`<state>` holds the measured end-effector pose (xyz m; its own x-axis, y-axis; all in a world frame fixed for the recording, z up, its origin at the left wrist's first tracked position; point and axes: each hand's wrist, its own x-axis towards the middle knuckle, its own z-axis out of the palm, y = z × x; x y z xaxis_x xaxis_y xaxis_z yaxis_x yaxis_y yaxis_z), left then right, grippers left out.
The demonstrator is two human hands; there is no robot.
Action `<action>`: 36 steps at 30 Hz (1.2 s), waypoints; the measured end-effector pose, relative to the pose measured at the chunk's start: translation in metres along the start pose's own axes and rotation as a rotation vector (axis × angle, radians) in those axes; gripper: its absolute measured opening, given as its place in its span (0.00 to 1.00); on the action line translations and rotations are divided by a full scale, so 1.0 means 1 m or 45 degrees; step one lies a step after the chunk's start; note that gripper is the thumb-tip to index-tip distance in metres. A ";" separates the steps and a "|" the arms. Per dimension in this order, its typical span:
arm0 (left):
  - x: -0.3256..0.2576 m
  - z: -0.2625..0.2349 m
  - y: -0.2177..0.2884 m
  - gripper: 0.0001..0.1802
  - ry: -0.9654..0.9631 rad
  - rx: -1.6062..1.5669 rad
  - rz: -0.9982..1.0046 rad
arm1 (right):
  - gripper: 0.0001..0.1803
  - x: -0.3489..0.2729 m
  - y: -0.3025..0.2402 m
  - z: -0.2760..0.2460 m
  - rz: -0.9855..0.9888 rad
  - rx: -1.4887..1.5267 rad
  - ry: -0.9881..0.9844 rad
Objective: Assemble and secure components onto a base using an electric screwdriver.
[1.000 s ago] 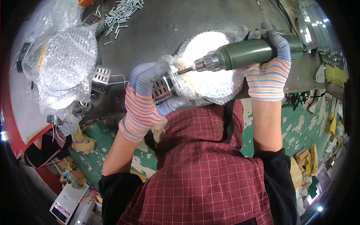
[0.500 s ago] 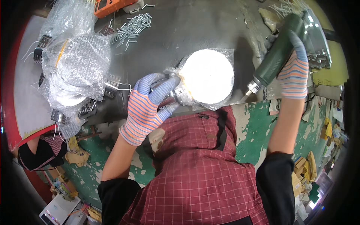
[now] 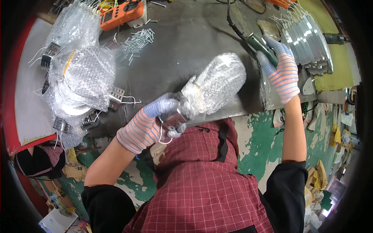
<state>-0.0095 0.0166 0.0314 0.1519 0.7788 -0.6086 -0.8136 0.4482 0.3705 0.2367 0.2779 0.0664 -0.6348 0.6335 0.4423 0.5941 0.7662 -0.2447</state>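
My left hand (image 3: 144,126) is closed around the metal end (image 3: 173,118) of the piece (image 3: 222,82), its fingers curled about the bracket while the bubble-wrapped end sticks out past them. Taking the screws (image 3: 138,42) as my mark, the piece is to their right and nearer to me, well apart from them. It sits at a tilt, wrapped end away from my palm, and I cannot tell whether the wrap touches the table (image 3: 167,50).

My right hand (image 3: 283,75) is at the green driver (image 3: 262,49), well to the right of the screws, with the thumb on one side and the fingers on the other; I cannot tell whether they are really squeezing it. Beyond it, farther right from the screws, is a row of strips (image 3: 307,42), and to the left of the screws and nearer me is a heap of wrapped ones (image 3: 85,73).

I judge the piece light enough for one hand, with most of its weight probably at the metal end. The bracket looks stiff and is the place to hold, though smooth metal could slip a little in a knit glove. The wrap looks soft and slick; it would give under a pinch, and whatever is inside may be fragile, so I would only steady it there with a flat palm. A white wire (image 3: 167,142) loops out below my fingers, thin and best left untugged
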 end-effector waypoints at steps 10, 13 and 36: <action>-0.007 0.003 0.012 0.28 0.047 0.003 0.007 | 0.28 -0.027 -0.129 0.044 -0.312 0.479 -0.321; -0.033 0.004 0.022 0.24 0.192 0.569 0.052 | 0.12 -0.033 -0.120 0.069 -0.282 0.584 -0.321; 0.039 0.031 -0.039 0.29 0.791 2.679 1.518 | 0.09 0.059 -0.121 0.074 -0.482 0.640 -0.516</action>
<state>0.0456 0.0432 0.0144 -0.1452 0.9224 0.3578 0.9775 0.0780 0.1958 0.0911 0.2307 0.0585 -0.9411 0.2323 0.2458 0.0633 0.8349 -0.5467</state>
